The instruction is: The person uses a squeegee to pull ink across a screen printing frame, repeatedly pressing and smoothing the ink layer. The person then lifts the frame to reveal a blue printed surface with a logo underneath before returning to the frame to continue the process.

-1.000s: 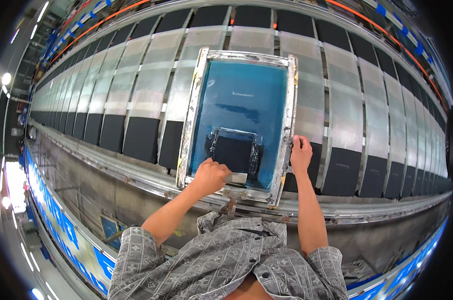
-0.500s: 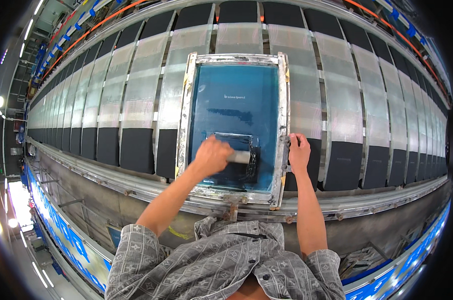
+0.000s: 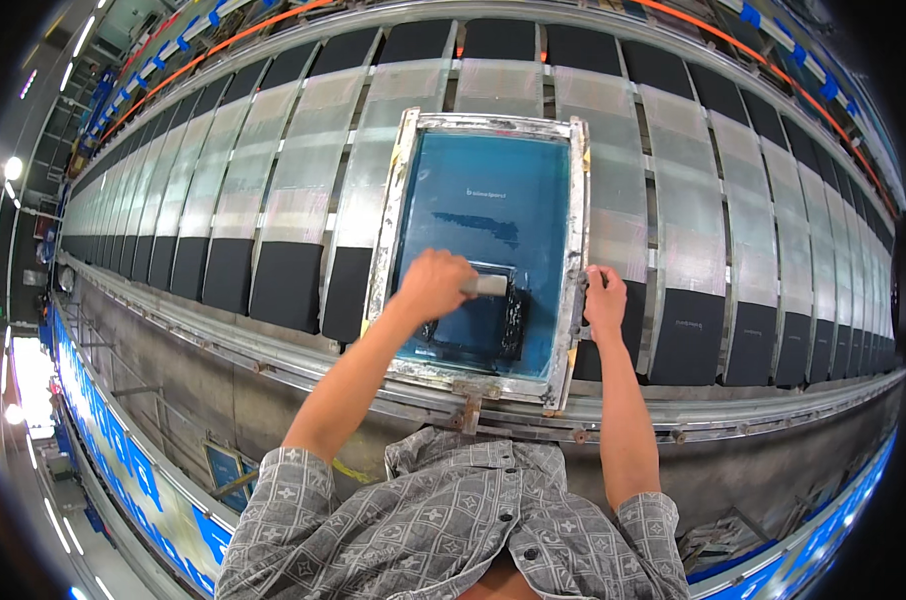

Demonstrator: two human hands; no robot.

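Observation:
In front of me a printing screen [image 3: 443, 180] of blue mesh lies in a worn, paint-spattered metal frame [image 3: 393, 210]. My left hand [image 3: 437, 286] is closed around a small squeegee [image 3: 488, 286], whose pale end shows to the right of my fingers. Dark ink [image 3: 515, 325] outlines a square in the near half of the mesh, just below the squeegee. At the frame's right side, my right hand [image 3: 605, 297] has its fingers pinched on a small dark fitting [image 3: 581, 290] at the edge, partly hidden by the fingers.
Long pale platens [image 3: 303, 170] with black cloth pieces [image 3: 288, 285] on their ends stand side by side to both sides. A metal rail [image 3: 473, 400] runs along their near edge. Orange tubing [image 3: 713, 45] lines the far side.
My left hand has moved the squeegee a little away from me, from inside the inked square to its far edge. The whole view has shifted slightly; my right hand stays at the frame.

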